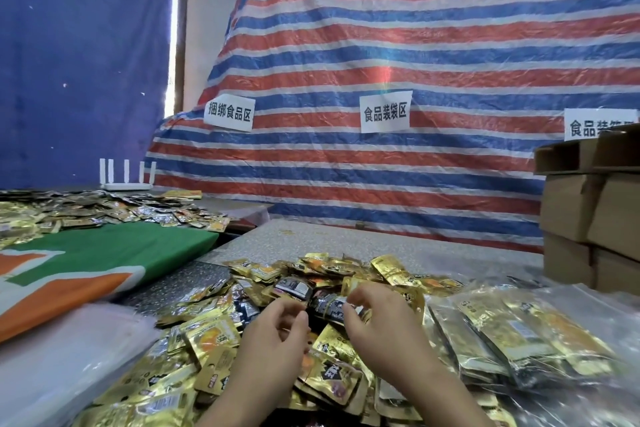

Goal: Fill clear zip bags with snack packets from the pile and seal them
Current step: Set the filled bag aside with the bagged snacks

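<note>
- On the grey surface [346, 243] lies a wide pile of snack packets [214, 357], mostly gold, a few dark.
- Above the pile's middle, the left hand [273, 329] has its fingers curled, thumb and forefinger close together; whether they pinch a packet cannot be told.
- Just beside it, the right hand [377, 319] curls its fingers over a dark packet [329, 307]; the grip itself is blurred.
- Right of the hands, filled clear bags [519, 336] lie stacked.
- At the left edge rests a stack of empty clear bags [62, 354].
- Cardboard boxes [588, 211] stand at far right.
</note>
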